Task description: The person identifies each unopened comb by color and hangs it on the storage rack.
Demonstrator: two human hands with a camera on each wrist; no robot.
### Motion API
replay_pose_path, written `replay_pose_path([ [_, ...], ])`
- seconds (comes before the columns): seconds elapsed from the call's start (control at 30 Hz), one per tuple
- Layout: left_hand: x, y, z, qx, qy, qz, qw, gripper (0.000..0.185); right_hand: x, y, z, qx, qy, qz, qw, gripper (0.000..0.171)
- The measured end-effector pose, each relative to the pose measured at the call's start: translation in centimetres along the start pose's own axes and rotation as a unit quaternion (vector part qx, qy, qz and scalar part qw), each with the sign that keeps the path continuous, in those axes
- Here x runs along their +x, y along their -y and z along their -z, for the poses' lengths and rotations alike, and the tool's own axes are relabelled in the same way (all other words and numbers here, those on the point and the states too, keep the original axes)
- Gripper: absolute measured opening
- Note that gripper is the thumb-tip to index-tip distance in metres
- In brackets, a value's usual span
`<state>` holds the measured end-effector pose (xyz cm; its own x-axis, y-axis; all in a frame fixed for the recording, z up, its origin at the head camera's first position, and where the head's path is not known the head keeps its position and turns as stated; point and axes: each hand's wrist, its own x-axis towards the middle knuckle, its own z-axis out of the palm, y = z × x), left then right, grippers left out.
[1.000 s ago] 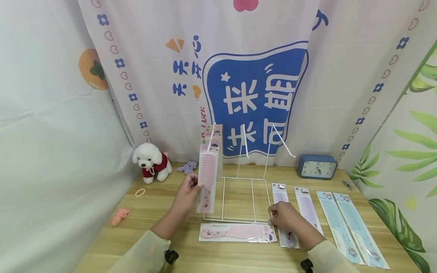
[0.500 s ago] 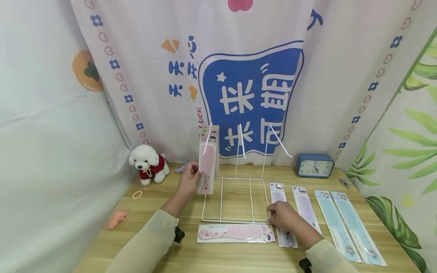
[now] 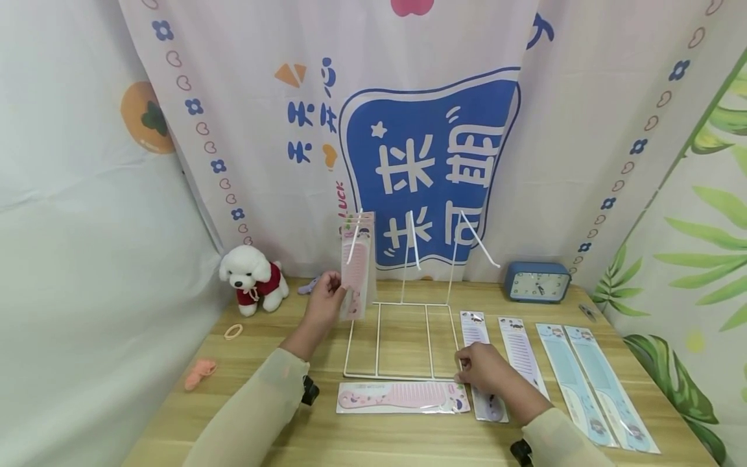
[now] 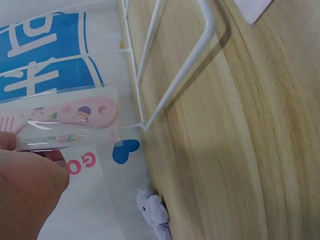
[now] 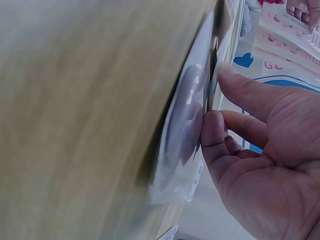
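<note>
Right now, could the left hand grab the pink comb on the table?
Probably not yet: the left hand holds another pink comb at the rack, though the table comb lies mostly uncovered.

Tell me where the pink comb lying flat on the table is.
In the head view, the pink comb lies crosswise at lower centre, just in front of the white rack and left of the nearest purple comb.

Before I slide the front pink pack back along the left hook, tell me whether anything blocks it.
Other pink packs hang behind the front pack on the left hook, between it and the hook's rear end. Nothing visible separates the pack from the left hand, which holds it.
</note>
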<state>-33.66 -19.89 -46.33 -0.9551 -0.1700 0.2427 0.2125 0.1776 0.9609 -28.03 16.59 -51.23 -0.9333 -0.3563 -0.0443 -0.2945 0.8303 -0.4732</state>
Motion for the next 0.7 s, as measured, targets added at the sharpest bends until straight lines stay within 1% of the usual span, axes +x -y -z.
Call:
replay_pose_path([
  [0.23, 0.2, 0.0, 0.0, 0.033, -0.002, -0.004, 0.9995, 0.015, 0.0, 0.1, 0.1, 0.0, 0.002, -0.002, 1.0, 0.042],
  [0.37, 0.1, 0.0, 0.3, 0.036, -0.007, 0.003, 0.9993, 0.02, 0.0, 0.1, 0.0, -0.001, 0.004, -0.004, 1.0, 0.043],
  [0.47, -0.2, 0.3, 0.8, 0.033, -0.017, 0.016, 0.9992, 0.025, 0.1, 0.1, 0.0, -0.001, 0.004, -0.003, 1.0, 0.044],
  [0.53, -0.6, 0.6, 1.1, 0.035, -0.027, 0.024, 0.9988, 0.027, 0.1, 0.1, -0.1, -0.001, 0.004, -0.001, 1.0, 0.044],
  [0.6, -1.3, 0.9, 1.5, 0.039, -0.031, 0.032, 0.9982, 0.028, 0.1, 0.0, -0.1, -0.002, 0.005, 0.001, 1.0, 0.044],
  [0.63, -1.8, 1.0, 1.5, 0.044, -0.025, 0.033, 0.9981, 0.027, 0.1, 0.0, 0.0, -0.003, 0.006, 0.001, 1.0, 0.044],
  [0.67, -2.4, 1.0, 1.6, 0.049, -0.011, 0.031, 0.9983, 0.026, 0.1, -0.1, 0.0, -0.005, 0.006, 0.002, 1.0, 0.044],
  [0.7, -3.1, 1.0, 1.5, 0.061, 0.01, 0.027, 0.9977, 0.025, 0.1, -0.1, 0.0, -0.006, 0.006, 0.002, 1.0, 0.044],
])
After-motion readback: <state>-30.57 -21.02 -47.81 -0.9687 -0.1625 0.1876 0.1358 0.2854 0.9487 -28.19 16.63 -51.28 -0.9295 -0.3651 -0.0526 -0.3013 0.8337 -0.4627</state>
